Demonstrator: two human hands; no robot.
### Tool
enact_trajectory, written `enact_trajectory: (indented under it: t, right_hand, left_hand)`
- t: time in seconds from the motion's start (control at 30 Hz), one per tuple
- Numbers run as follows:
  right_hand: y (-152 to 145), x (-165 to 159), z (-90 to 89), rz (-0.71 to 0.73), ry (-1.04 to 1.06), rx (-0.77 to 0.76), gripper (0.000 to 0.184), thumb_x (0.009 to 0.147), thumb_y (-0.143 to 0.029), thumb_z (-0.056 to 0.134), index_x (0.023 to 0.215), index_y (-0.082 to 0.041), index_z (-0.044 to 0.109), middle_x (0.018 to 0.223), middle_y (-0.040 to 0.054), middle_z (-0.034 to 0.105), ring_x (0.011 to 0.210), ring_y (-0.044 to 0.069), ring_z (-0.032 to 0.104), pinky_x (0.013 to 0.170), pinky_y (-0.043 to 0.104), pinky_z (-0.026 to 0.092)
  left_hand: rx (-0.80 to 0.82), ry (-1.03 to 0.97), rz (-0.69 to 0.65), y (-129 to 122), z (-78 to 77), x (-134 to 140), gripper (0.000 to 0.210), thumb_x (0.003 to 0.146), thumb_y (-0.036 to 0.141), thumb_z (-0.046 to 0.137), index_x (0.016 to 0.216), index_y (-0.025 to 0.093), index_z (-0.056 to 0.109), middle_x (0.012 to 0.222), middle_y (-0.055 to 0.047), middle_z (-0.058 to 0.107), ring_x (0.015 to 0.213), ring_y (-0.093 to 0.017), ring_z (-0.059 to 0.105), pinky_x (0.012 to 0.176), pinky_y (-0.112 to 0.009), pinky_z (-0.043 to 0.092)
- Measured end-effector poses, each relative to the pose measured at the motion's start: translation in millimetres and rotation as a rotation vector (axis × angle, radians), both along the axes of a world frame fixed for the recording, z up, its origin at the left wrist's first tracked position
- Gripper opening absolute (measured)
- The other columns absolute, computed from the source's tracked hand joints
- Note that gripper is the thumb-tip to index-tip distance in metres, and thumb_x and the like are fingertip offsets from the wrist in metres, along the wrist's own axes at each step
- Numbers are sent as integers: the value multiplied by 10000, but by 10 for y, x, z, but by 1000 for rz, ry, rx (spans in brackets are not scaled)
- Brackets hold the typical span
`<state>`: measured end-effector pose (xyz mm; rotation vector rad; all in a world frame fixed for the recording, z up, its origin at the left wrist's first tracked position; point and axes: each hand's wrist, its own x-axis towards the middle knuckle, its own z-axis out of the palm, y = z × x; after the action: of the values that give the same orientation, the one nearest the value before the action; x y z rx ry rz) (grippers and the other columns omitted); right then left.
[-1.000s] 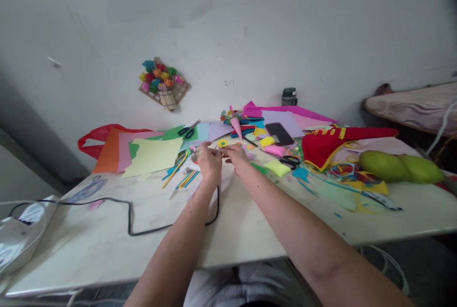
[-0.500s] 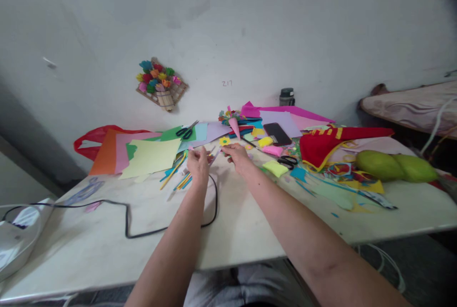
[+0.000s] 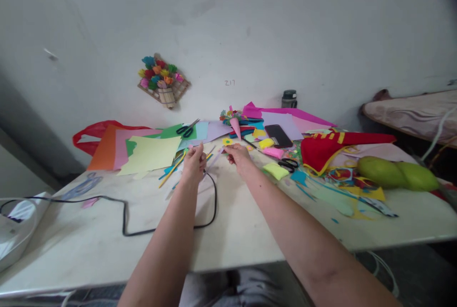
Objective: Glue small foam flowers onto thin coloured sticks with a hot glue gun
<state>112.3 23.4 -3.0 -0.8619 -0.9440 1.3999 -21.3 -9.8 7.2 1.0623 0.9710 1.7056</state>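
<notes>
My left hand (image 3: 194, 163) is over the middle of the table with its fingers curled in. What it holds, if anything, is hidden. Close beside it, a black cord (image 3: 215, 197) loops up and ends behind the fingers. Pinched between the thumb and fingers of my right hand (image 3: 238, 156) is a narrow lilac paper strip (image 3: 215, 155), which points toward the left hand. Just past the right fingertips lies a small yellow paper flower (image 3: 227, 142). Left of my left hand are thin yellow paper strips (image 3: 171, 172) and blue ones.
Coloured paper sheets (image 3: 152, 154) and scissors (image 3: 188, 129) lie at the back left. Behind my right hand are a pink paper cone (image 3: 235, 127) and a phone (image 3: 278, 136). Further right are black-handled scissors (image 3: 288, 164), a red cloth (image 3: 321, 152) and green fruit (image 3: 396, 173).
My left hand has moved slightly left and back from the right hand, and its fingers look more curled. The right hand keeps its pinch on the lilac strip.
</notes>
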Motion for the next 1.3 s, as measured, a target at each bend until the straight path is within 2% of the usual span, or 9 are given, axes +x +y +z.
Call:
enact_trajectory:
  t: [0.1,0.23,0.43,0.57,0.67,0.8,0.87,1.07,1.3]
  right_hand:
    - [22,10,-7,-15,-1,7,74,634,-177,606,645,-134,547,509,-24,574,328,23,357,306,161,222]
    - [40,3,-19,-16,-14,9,74,622,-173,610,642,-128,557,508,-15,584,318,20,338,295,159,214]
    - [6,20,6,5,2,16,73,623,-177,610,649,-128,563,520,-18,578,323,17,348,298,157,222]
    - [7,63,15,0,29,5,77,621,-171,615,645,-124,560,521,-18,572,328,19,360,302,158,223]
    - [28,81,9,-5,44,-12,82,619,-174,620,635,-126,555,517,-20,570,330,19,362,304,159,225]
    - [61,97,3,-7,71,-11,82,610,-177,623,638,-126,565,499,-27,560,328,23,364,304,161,229]
    - [74,111,-1,-15,85,-3,94,602,-184,629,649,-122,576,503,-24,564,336,27,378,306,160,237]
    - [114,84,-42,-10,140,-21,140,562,-201,651,652,-122,579,493,-27,563,339,33,394,303,156,237]
    - [213,-188,16,111,82,-4,151,540,-231,657,623,-122,596,482,-30,561,340,29,387,312,156,237]
  left_hand:
    - [-26,75,56,20,-10,-29,432,594,490,630,573,192,318,423,97,316,314,-10,206,328,-166,106]
    - [-75,284,287,62,-46,-120,405,635,523,550,521,194,343,407,73,324,342,-42,243,364,-199,181]
    - [-139,913,808,9,27,-306,430,695,513,475,422,202,356,398,19,334,483,-126,393,490,-244,246]
    - [-205,963,1085,-35,84,-428,351,732,453,441,478,212,439,497,-36,491,584,-184,484,543,-265,286]
    - [-117,1025,932,-1,58,-362,324,719,450,467,517,206,533,536,-51,560,634,-199,522,566,-264,322]
    - [-36,1082,334,106,-21,-127,439,768,473,393,513,200,624,577,-38,638,594,-168,559,582,-246,361]
    - [-46,1057,159,150,-50,-67,490,774,484,382,451,195,612,654,-37,674,614,-159,580,600,-236,372]
    - [-31,1045,284,172,-37,-258,458,730,534,437,516,175,624,540,-28,619,524,-139,515,505,-226,327]
    - [38,1073,39,69,40,-209,423,735,479,483,491,141,552,498,2,510,507,-91,430,487,-204,296]
